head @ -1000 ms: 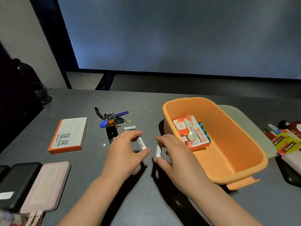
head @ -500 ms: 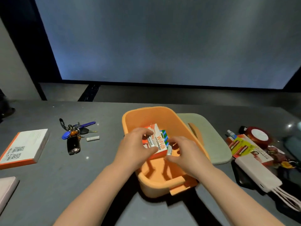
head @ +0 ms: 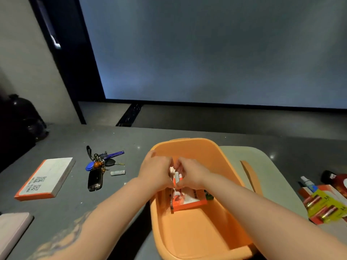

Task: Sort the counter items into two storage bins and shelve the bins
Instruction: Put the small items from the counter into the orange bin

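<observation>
Our left hand [head: 156,170] and right hand [head: 189,175] meet over the orange bin [head: 189,237] near the counter's front edge, each pinching a small battery [head: 176,178] — held roughly upright, directly above the bin's floor.

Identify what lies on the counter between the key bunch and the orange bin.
In the head view, one loose battery lies on the counter between the key bunch and the orange bin; otherwise bare.

A single head-worn wide-angle camera looks forward and down from close above the bench [head: 62,209], facing a large pale wall panel [head: 225,53] filling the upper frame; both forearms enter from the bottom edge toward centre.
</observation>
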`<state>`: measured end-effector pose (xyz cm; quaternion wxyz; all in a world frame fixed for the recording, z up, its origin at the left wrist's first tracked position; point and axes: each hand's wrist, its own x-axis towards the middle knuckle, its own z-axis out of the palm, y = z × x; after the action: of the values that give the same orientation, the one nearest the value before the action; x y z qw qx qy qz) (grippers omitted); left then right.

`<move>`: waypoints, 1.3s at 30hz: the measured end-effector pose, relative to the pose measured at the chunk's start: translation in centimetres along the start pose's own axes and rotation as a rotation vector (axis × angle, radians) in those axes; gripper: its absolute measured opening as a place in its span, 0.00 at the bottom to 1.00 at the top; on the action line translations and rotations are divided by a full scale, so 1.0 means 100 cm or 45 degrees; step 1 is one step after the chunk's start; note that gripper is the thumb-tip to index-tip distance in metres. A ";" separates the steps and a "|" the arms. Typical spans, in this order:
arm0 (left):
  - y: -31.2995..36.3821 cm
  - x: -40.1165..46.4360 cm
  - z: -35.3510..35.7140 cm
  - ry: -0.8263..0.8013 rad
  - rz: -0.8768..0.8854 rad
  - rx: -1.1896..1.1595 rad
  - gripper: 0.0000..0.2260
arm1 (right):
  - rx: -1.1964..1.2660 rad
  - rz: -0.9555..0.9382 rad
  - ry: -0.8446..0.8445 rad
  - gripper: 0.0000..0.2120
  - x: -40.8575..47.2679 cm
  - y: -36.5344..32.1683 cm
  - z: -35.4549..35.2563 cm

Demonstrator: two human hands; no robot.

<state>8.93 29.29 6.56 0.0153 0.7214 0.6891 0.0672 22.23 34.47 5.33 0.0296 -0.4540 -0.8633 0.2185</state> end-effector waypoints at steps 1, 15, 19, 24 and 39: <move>0.000 0.000 0.001 -0.018 0.006 0.051 0.14 | -0.007 -0.008 0.009 0.25 0.002 0.001 0.003; -0.015 -0.019 0.002 -0.106 0.197 0.068 0.24 | 0.154 0.122 0.243 0.28 -0.044 -0.011 0.039; -0.022 -0.030 0.002 0.054 0.194 -0.168 0.11 | 0.166 0.104 0.301 0.25 -0.052 -0.035 0.047; -0.034 -0.066 -0.012 0.561 -0.153 -0.885 0.08 | 0.168 0.115 0.394 0.21 -0.054 -0.070 0.020; -0.239 -0.093 0.022 0.441 -0.746 -0.944 0.08 | 0.610 0.301 0.639 0.16 0.030 -0.222 0.117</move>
<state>-14.87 21.34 0.89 0.1741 0.4218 0.7849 0.4192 0.47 21.83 3.33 0.3205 -0.5702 -0.6951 0.2985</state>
